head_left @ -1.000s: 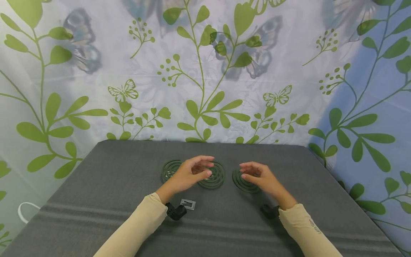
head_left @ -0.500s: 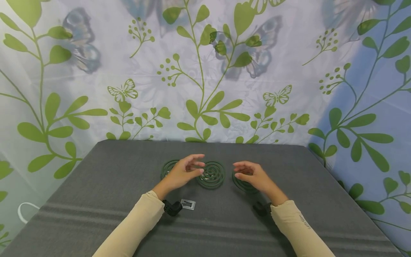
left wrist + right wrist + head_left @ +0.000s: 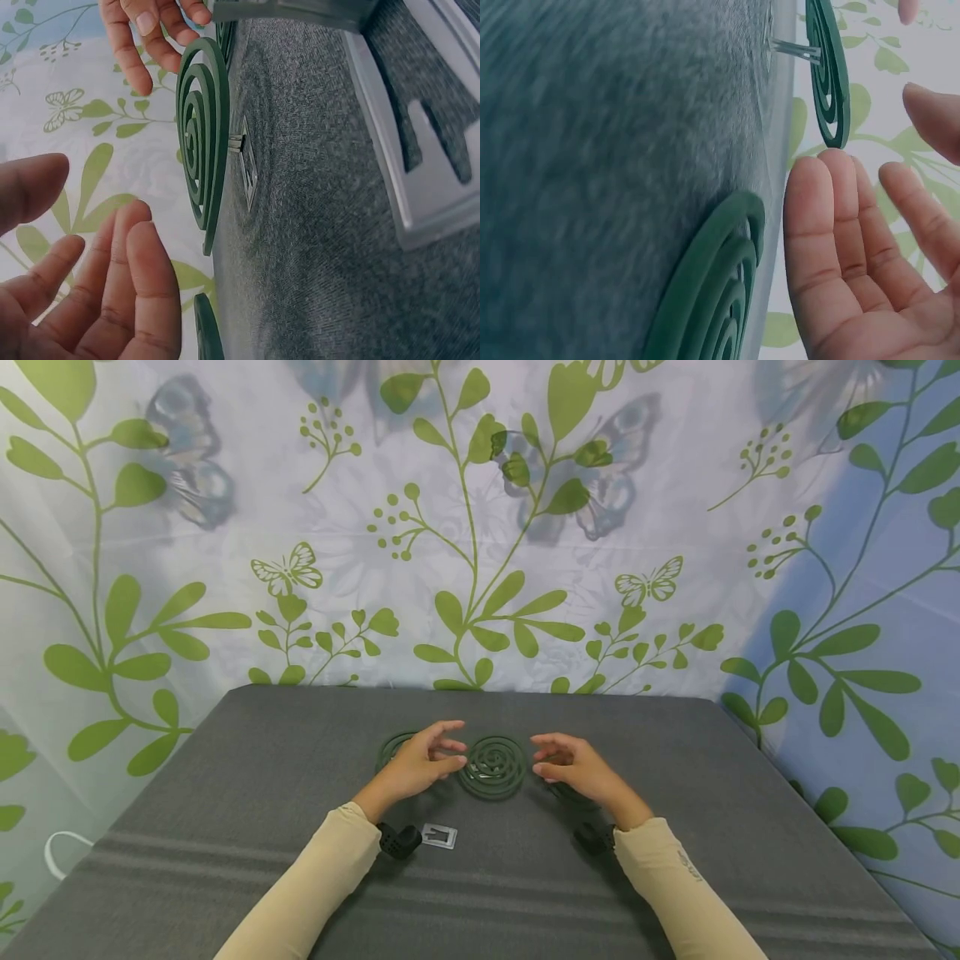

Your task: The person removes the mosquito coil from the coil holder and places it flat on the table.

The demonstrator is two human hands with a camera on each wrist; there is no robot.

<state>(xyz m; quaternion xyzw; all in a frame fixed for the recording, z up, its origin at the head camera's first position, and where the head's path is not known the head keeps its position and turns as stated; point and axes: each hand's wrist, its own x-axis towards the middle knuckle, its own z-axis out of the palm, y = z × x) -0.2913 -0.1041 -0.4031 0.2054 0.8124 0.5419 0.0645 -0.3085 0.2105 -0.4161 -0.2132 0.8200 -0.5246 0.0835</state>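
Three green mosquito coils are in the head view. The middle mosquito coil (image 3: 492,767) is raised on a prong of a thin metal stand (image 3: 249,165), seen edge-on in the left wrist view. My left hand (image 3: 420,764) hovers in front of the left mosquito coil (image 3: 392,748), fingers loosely bent and holding nothing. My right hand (image 3: 581,768) hovers above the right mosquito coil (image 3: 712,300), thumb apart from the fingers, also holding nothing. This hand hides most of that coil in the head view. Another metal stand (image 3: 439,836) lies flat beside my left wrist.
A grey cloth-covered table (image 3: 300,727) spreads under everything. Behind it hangs a curtain (image 3: 337,527) printed with leaves and butterflies. A white loop of cord (image 3: 51,858) shows past the table's left edge. Black wrist cameras (image 3: 400,841) sit under both wrists.
Both hands have drifted left, the left one backing off the middle mosquito coil, which now shows fully. My right hand has come nearer to that coil. The coils and stands have stayed put.
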